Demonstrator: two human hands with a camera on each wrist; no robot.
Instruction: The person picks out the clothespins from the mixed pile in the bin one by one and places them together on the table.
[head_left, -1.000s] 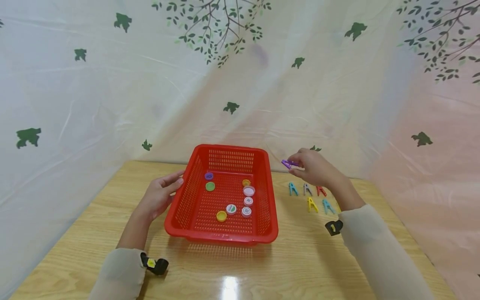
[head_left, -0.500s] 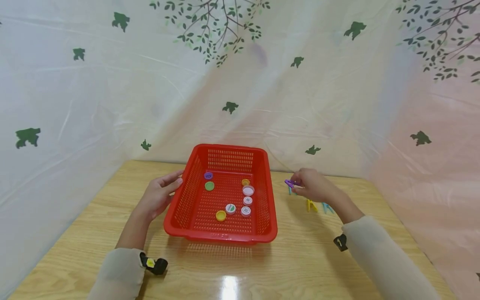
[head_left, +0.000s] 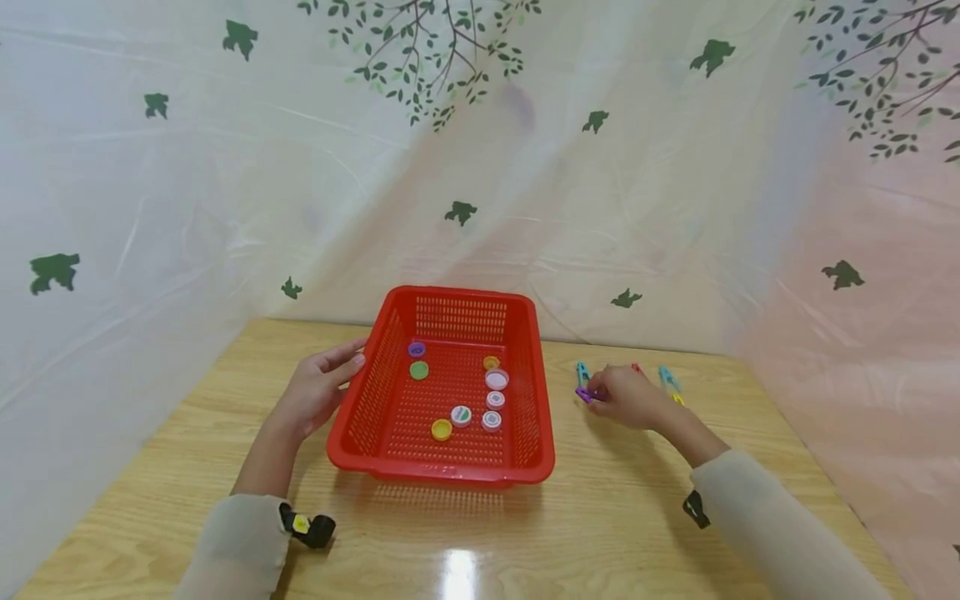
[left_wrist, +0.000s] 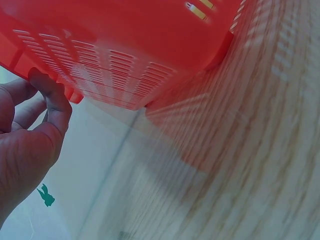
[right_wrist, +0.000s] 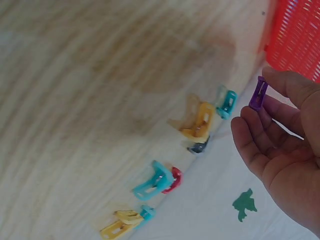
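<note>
My right hand (head_left: 630, 398) pinches a purple clothespin (right_wrist: 258, 93) between thumb and fingers, low over the table to the right of the red basket (head_left: 442, 472). Around that hand lie other clothespins: a teal one (head_left: 582, 372) just beyond the fingers, a yellow one (right_wrist: 204, 120), a dark grey one (right_wrist: 199, 146), a red one (right_wrist: 174, 181) and a light blue one (right_wrist: 154, 182). In the head view the hand covers some of them. My left hand (head_left: 318, 392) grips the basket's left rim, its fingers curled at the edge.
Inside the basket sit several bottle caps, among them a purple cap (head_left: 416, 350), a green cap (head_left: 418, 370) and a yellow cap (head_left: 442, 430). A pale leaf-printed cloth (head_left: 480, 175) hangs behind the wooden table (head_left: 600, 517).
My right hand has come down and nearer with the purple clothespin, from above the row of clothespins to close over the table. The left hand and the basket stay in place.
</note>
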